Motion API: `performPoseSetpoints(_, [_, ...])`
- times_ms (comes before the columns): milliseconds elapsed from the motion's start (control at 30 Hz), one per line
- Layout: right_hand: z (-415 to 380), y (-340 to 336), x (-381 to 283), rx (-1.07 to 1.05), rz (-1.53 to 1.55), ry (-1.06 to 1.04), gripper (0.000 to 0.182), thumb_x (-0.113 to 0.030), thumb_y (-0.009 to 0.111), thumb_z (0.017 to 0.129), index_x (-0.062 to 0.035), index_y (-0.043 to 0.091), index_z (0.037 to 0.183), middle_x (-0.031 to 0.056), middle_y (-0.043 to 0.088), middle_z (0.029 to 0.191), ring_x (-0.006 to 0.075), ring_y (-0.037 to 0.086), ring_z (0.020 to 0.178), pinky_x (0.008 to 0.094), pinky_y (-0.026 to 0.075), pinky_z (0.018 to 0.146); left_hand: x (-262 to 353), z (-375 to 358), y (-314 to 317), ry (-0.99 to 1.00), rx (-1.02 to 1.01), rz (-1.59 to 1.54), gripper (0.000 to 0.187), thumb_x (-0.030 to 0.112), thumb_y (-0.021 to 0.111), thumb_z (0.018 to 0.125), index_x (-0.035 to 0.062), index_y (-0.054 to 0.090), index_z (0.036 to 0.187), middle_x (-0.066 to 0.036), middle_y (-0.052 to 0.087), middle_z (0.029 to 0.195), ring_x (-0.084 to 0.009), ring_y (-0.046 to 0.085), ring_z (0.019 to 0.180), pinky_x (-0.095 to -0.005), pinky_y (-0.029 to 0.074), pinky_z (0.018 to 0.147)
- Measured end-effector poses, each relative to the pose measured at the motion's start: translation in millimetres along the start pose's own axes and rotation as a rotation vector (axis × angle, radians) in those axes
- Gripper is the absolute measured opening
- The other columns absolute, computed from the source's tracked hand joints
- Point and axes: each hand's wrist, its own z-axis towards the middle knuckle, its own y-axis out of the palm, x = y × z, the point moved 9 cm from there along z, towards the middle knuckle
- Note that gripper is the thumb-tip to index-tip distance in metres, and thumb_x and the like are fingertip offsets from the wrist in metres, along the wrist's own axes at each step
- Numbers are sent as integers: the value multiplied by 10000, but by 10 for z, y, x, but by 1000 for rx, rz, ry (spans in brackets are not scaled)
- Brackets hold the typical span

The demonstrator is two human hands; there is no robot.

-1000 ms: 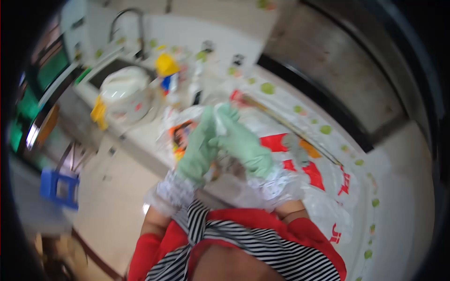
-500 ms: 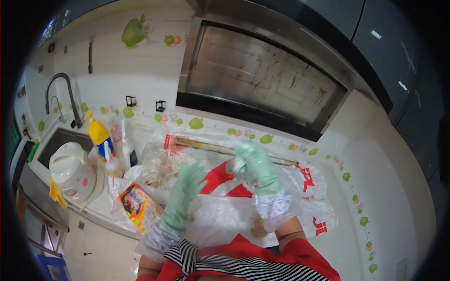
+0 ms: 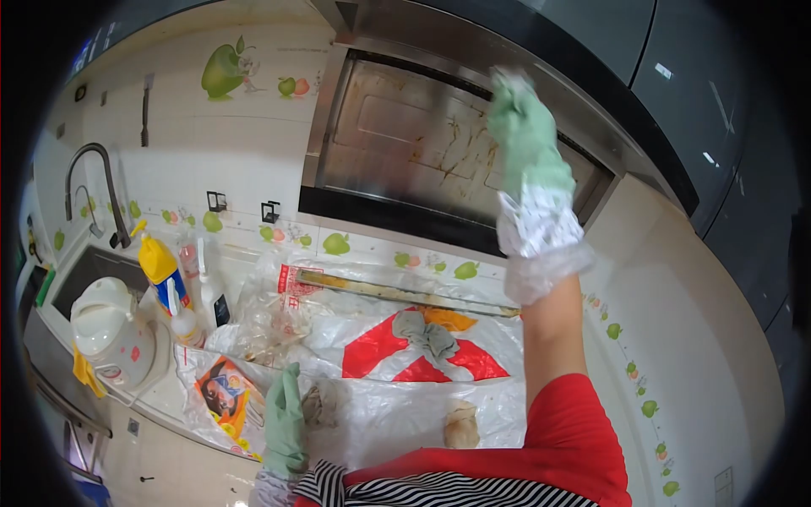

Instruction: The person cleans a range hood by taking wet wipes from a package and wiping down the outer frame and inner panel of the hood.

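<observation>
The single view looks from the person's head, forward and down, its frame tilted so the hood point(image 3: 397, 127) slopes down rightward. It faces the hood from close by, taking in the counter point(image 3: 604, 397) below it and the sink point(image 3: 118, 264) to its lower left.

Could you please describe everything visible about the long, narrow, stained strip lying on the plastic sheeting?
The long, narrow, stained strip looks metallic and straight, with yellow-brown grime on its surface. It lies along the tiled wall, on the white-and-red plastic sheeting, its left end over red print. Neither the green-gloved right hand nor the green-gloved left hand touches it.
</observation>
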Motion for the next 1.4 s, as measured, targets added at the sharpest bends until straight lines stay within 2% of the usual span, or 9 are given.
performPoseSetpoints(133, [-197, 1154, 771, -498, 648, 733, 201, 32, 528, 1006, 40, 596, 1195, 145, 685, 1094, 265, 698, 962, 384, 642, 819, -168, -4, 10, 161, -2, 137, 527, 390, 455, 1109, -34, 589, 1393, -189, 631, 1371, -262, 579, 1287, -365, 429, 1099])
performPoseSetpoints(167, [98, 1076, 681, -321, 397, 353, 159, -11, 530, 1027, 35, 615, 1153, 124, 676, 1034, 243, 684, 924, 381, 635, 797, -180, -13, 16, 198, 3, 159, 532, 393, 457, 1108, -37, 587, 1393, -188, 628, 1374, -261, 577, 1289, -364, 427, 1100])
performPoseSetpoints(233, [221, 1089, 822, -441, 653, 669, 604, -581, 382, 1060, -59, 634, 1229, 215, 731, 1131, 369, 690, 1113, 483, 560, 917, -114, -52, 30, 179, 16, 141, 539, 397, 459, 1108, -42, 584, 1393, -186, 624, 1380, -261, 573, 1293, -364, 425, 1102])
performPoseSetpoints(300, [248, 963, 400, -380, 621, 352, 144, -49, 549, 1034, 30, 632, 1121, 120, 678, 1033, 243, 684, 923, 381, 635, 794, -108, -51, 40, 97, 34, 66, 544, 401, 461, 1107, -46, 584, 1392, -184, 621, 1384, -263, 569, 1297, -364, 422, 1105])
performPoseSetpoints(567, [977, -1130, -1999, -286, 145, -279, 124, 3, 492, 1046, 20, 566, 1145, 120, 651, 1172, 240, 664, 1106, 402, 608, 973, -143, 27, 132, 164, 8, 113, 515, 378, 474, 1102, -38, 600, 1377, -172, 628, 1368, -254, 572, 1288, -357, 422, 1100])
performPoseSetpoints(933, [-707, -39, -2572, 245, -1168, -907, 139, -158, 628, 1026, -57, 638, 931, 12, 608, 761, 118, 608, 601, 274, 506, 512, -43, -13, 228, 232, 3, 111, 478, 335, 495, 1095, -47, 608, 1359, -172, 649, 1340, -253, 598, 1262, -350, 444, 1078])
performPoseSetpoints(1100, [-891, 1040, -1601, 209, -1791, -1512, 137, 61, 490, 765, -51, 520, 838, 180, 549, 778, 368, 586, 682, 468, 468, 649, -54, 30, 91, 60, 0, 27, 452, 292, 492, 1093, -35, 585, 1391, -178, 644, 1346, -285, 605, 1252, -349, 446, 1085])
performPoseSetpoints(1333, [-803, 2250, 682, -57, -2066, -2072, 494, -123, 487, 1000, 215, 450, 1358, 355, 636, 1251, 477, 617, 1173, 489, 448, 1092, -32, -164, -231, 290, -39, 326, 421, 137, 444, 1097, 10, 466, 1498, -179, 576, 1415, -329, 557, 1291, -368, 448, 1100])
performPoseSetpoints(1400, [-661, 2387, 834, 12, -1618, -605, 645, -566, 299, 1082, -39, 607, 1290, 194, 716, 1185, 346, 685, 1108, 442, 546, 930, 3, -267, -313, 326, -57, 281, 427, 141, 450, 1093, 7, 468, 1498, -183, 565, 1428, -327, 549, 1299, -375, 445, 1103])
